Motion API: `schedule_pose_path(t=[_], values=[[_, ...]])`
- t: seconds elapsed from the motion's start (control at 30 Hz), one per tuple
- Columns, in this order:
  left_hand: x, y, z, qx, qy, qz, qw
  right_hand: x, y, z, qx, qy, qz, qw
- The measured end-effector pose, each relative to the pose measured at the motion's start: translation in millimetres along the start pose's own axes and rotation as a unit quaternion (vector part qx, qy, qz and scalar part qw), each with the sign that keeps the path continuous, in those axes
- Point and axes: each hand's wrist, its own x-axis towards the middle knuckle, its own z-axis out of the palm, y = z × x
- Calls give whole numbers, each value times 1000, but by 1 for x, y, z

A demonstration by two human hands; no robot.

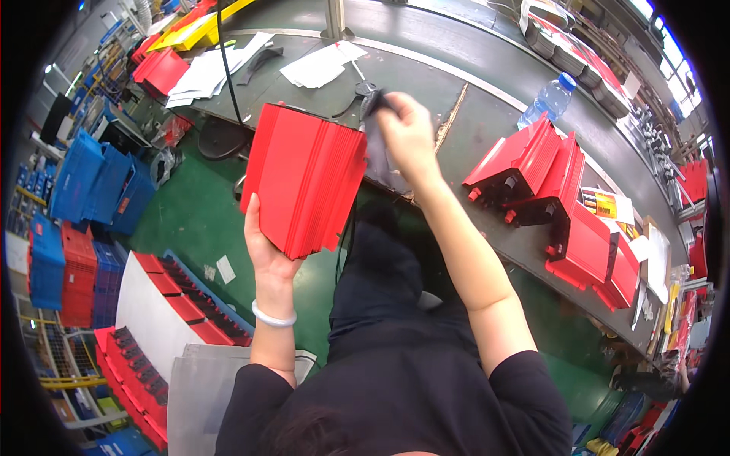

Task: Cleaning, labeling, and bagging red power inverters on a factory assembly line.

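My left hand is wrapped round the lower end of a red ribbed metal housing, which I hold tilted over the floor by the bench edge. Its ribbed side faces right. My right hand is closed on a dark, limp piece that looks like a cloth, just right of the housing's upper end. Motion blurs the cloth, and part of it hangs over the bench edge. Further right, several more red housings with black ends lie on the bench.
The dark bench carries white papers, a blue-capped water bottle and a yellow tray. A black cable hangs at the left. Blue crates and a stack of red parts on the left stand near a stool.
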Motion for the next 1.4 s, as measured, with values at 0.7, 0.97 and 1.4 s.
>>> schedule_pose_path(t=[0.7,0.97,1.4], values=[[3,-9,14,19,-7,-22,1000,-50,-30,4,-216,-4,-400,891],[6,-8,17,25,-13,-27,999,-46,-32,-4,-233,7,-424,875],[5,0,16,37,-1,-26,999,-12,-1,-37,-254,71,-278,924]])
